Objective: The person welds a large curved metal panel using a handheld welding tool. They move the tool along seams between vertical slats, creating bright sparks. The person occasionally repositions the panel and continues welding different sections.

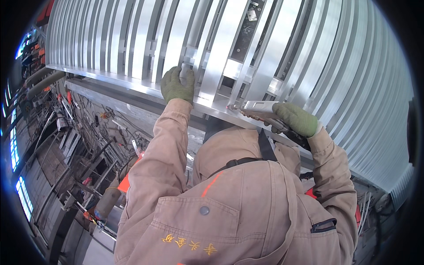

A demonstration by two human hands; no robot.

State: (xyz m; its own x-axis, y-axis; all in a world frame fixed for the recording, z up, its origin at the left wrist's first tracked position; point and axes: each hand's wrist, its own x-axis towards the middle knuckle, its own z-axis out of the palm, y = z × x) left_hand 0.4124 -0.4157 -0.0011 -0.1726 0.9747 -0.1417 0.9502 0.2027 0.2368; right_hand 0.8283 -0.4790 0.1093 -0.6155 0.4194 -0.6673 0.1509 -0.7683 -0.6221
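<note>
Two gloved hands: both are seen raised against a large ribbed aluminium frame (282, 53), each in a green knitted glove.
Left hand (177, 85): it is closed around a short silvery metal piece (186, 66) that stands upright between two slats; the fingers are wrapped about its lower end, so only the top of the piece is shown.
Metal piece: it is set in a gap between the slats, just above the flat rail (132, 84) that runs along the lower edge of the frame, and it is touched by the glove.
Right hand (297, 119): it is clenched on the grip of a hand-held tool (260, 108) with a pale grey body; the grip itself is mostly hidden by the glove.
Tool: it is held nearly level, its tip pointed leftward at the flat rail, at or just beside the metal; whether contact is made cannot be told.
Spacing: the two hands are kept near each other, the tool tip lying to the right of the left hand.
Sleeves: tan work-jacket sleeves (163, 159) are seen rising from the lower edge to both gloves.
Surroundings: a cluttered workshop floor (75, 145) with metal bars and tools is seen at lower left, well apart from the hands.
</note>
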